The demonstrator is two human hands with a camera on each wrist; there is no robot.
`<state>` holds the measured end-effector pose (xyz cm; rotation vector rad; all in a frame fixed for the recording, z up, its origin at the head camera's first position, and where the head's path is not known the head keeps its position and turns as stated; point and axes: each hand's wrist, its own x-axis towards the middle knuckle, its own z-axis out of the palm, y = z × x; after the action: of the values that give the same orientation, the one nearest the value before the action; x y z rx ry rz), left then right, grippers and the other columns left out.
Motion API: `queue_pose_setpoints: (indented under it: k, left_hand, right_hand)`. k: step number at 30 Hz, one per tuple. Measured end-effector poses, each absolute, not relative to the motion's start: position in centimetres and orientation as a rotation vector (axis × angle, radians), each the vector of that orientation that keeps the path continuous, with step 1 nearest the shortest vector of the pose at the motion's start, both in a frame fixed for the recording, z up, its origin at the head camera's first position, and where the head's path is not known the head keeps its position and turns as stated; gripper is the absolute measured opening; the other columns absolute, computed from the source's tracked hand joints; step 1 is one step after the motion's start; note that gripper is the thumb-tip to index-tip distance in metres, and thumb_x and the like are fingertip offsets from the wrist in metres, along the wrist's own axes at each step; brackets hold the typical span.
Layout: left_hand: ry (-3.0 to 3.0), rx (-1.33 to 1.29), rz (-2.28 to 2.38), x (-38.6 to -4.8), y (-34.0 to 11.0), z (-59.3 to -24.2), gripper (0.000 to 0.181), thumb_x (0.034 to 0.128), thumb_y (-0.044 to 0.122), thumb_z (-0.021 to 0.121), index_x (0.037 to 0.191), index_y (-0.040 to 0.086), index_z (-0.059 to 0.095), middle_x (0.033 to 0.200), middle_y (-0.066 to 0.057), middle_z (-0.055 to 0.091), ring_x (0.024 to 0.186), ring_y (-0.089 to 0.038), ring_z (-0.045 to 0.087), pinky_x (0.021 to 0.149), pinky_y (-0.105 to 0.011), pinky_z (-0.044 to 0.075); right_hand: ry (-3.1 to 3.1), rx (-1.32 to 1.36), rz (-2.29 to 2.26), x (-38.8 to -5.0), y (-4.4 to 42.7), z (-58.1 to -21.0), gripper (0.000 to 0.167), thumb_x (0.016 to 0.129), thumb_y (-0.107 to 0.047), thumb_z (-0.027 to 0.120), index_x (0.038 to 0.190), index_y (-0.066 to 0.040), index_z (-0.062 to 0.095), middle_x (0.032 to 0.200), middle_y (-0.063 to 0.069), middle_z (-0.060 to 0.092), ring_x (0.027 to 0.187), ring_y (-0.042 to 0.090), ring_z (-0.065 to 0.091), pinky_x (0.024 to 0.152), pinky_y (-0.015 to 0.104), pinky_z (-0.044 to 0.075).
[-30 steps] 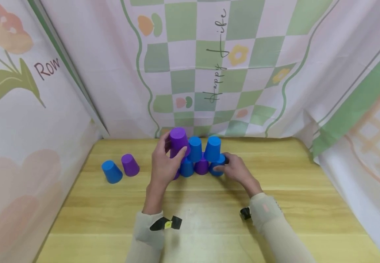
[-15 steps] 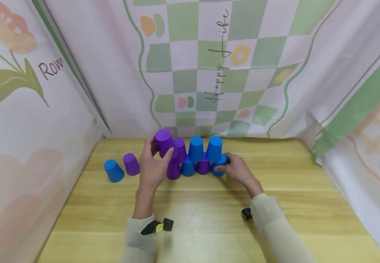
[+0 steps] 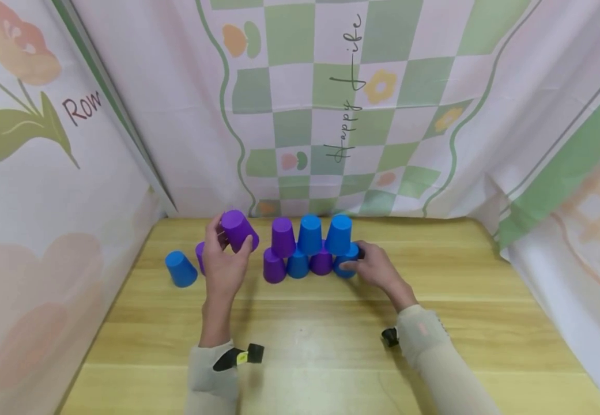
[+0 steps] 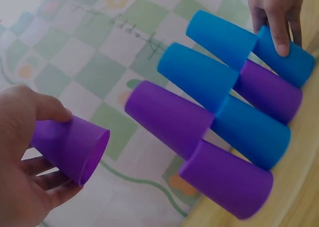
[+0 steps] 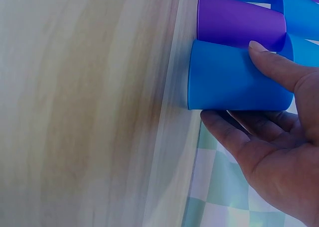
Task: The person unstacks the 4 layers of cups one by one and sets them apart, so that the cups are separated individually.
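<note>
My left hand grips an upside-down purple cup, held off the table to the left of the stacked cups. The stack has a bottom row of purple, blue, purple and blue cups. Across their tops stand a purple cup and two blue cups. My right hand holds the rightmost bottom blue cup; in the right wrist view the thumb lies on one side of this cup and the fingers on the other.
At the left of the wooden table stand a blue cup and a purple cup, the latter partly hidden by my left hand. A patterned curtain hangs along the table's back edge.
The purple cup in my left hand has moved left, away from above the stack, uncovering the upper purple cup. My right hand has stayed at the end blue cup.
</note>
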<state>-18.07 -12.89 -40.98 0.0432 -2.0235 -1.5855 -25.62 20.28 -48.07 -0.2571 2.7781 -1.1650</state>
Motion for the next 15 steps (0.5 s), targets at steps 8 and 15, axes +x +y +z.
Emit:
queue_pose_setpoints:
  k: [8,15]
  left_hand:
    - [-2.072,0.126,-1.577,-19.2,-13.5,-43.6,0.070,0.0880,-0.002,0.078,0.151,0.009,0.049,0.145,-0.018,0.059,0.130,-0.041,0.060,0.111,-0.055,0.052]
    - [-2.089,0.188,-1.605,-19.8,-13.8,-45.4,0.070,0.0873,-0.002,0.077,0.150,0.009,0.049,0.146,-0.018,0.058,0.132,-0.041,0.058,0.112,-0.056,0.051]
  right_hand:
    - [2.778,-0.257,-1.165,-25.6,20.2,-48.0,0.052,0.094,-0.028,0.080,0.134,0.002,0.063,0.126,0.022,0.072,0.111,0.037,0.069,0.098,0.055,0.058]
    - [2.775,-0.252,-1.163,-25.6,20.1,-48.0,0.053,0.095,-0.028,0.079,0.134,0.002,0.063,0.127,0.022,0.071,0.112,0.037,0.069,0.099,0.055,0.058]
